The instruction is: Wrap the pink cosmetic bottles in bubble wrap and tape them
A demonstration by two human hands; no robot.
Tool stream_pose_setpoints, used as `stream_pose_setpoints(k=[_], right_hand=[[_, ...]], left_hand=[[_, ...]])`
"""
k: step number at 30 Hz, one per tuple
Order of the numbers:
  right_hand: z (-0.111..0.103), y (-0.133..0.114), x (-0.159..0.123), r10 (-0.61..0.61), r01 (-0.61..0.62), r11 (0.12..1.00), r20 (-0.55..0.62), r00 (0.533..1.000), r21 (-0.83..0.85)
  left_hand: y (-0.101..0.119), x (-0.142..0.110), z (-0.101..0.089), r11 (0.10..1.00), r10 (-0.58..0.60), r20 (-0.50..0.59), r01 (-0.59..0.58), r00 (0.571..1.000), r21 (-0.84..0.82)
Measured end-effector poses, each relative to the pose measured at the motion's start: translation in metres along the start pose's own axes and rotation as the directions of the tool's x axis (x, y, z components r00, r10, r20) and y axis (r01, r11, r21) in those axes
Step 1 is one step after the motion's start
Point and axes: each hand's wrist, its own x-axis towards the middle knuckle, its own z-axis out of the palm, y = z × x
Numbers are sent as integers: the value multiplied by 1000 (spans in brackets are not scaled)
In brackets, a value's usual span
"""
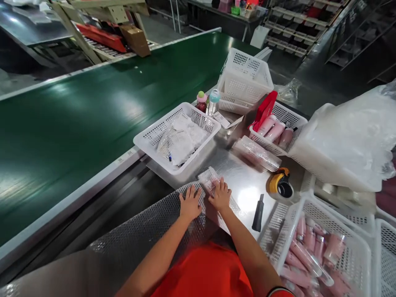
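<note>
Left of the knife (258, 213), our left grip (191, 204) and right grip (220, 194), fingers apart, touch bubble wrap (206, 176), likely light, soft, best held by edges.

Your left hand (190, 203) is lying spread over the bubble wrap (145, 227), and your right hand (220, 195) is resting on a wrapped pack (207, 176). From there, a knife (258, 215) is lying on the table (244, 177) at four o'clock, a tape dispenser (275, 182) is sitting at three, and a white basket (150, 135) of packets (181, 142) is standing at eleven.
</note>
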Motion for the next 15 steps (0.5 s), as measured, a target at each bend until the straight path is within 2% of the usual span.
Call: stream_pose_setpoints(k=[5, 8, 12, 15], right_hand=[[-12, 22, 14, 4, -4, 1000, -23, 1000, 12], [-20, 42, 24, -6, 6, 1000, -24, 1000, 21], [-17, 53, 28, -83, 83, 997, -15, 996, 6], [-10, 47, 27, -93, 93, 996, -4, 996, 2]], left_hand=[[7, 23, -20, 999, 37, 23, -37, 999, -5], [23, 49, -31, 999, -12, 36, 14, 999, -47], [43, 74, -29, 990, -138, -12, 138, 990, 15], [44, 77, -21, 989, -120, -75, 126, 990, 84]])
